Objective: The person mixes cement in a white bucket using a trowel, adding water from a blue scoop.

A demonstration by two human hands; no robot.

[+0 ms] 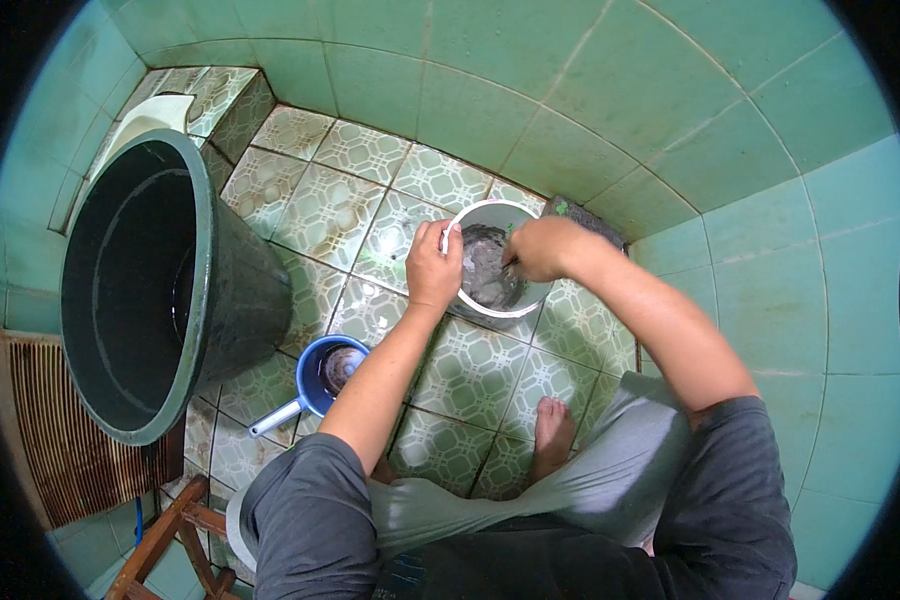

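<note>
A white bucket (498, 314) stands on the tiled floor, with wet grey paste (482, 272) inside that looks like cement. My left hand (435, 265) grips the bucket's left rim, thumb and fingers closed around its edge. Over the bucket's right side, my right hand (545, 248) is closed with its fingers pointing down toward the paste. A small dark bit of something shows below those fingers; the rest is hidden by the hand.
At left a large dark green tub (255, 290) stands near a blue dipper (317, 372) holding some liquid. A wooden stool (175, 525) is at lower left. A dark grey block (600, 222) sits behind the bucket by the green tiled wall (610, 130). My bare foot (552, 437) is nearer.
</note>
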